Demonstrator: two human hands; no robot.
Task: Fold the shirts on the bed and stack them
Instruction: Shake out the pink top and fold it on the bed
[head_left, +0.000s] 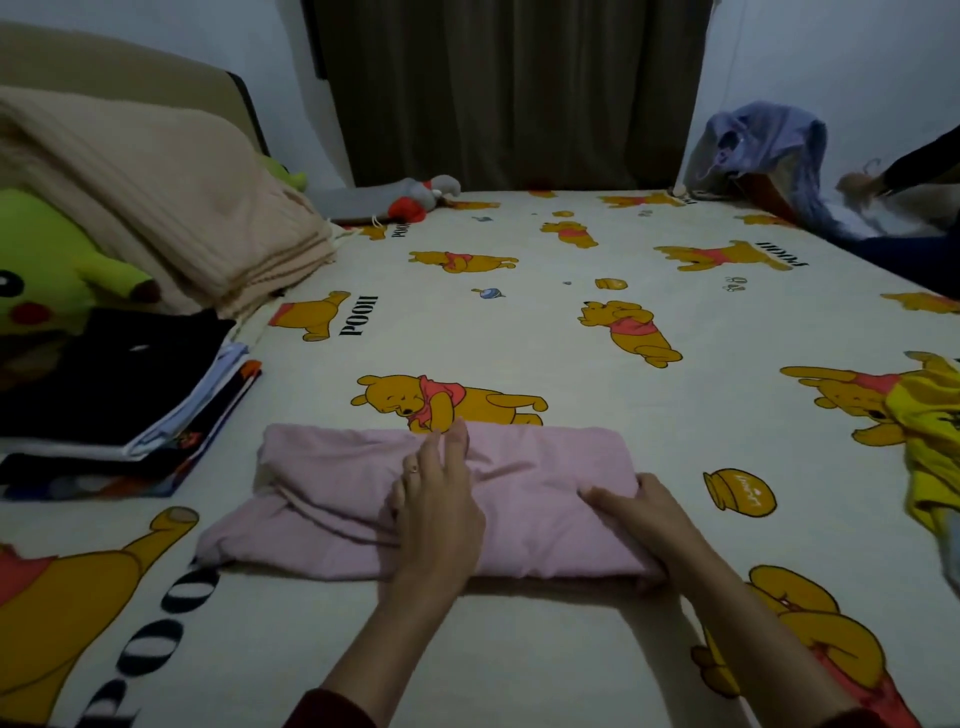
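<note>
1. Lower centre: the pink shirt lies on the bed, folded to a long band; the fold looks part done.
2. The left hand rests flat on its middle, fingers straight, holding nothing.
3. The right hand curls its grip round the shirt's right end.
4. Next, likely: fold that end leftwards over the flat hand.
5. Then move it to the stack, middle left.

Dim room: pale walls, dark curtain, bear-print bedsheet.
</note>
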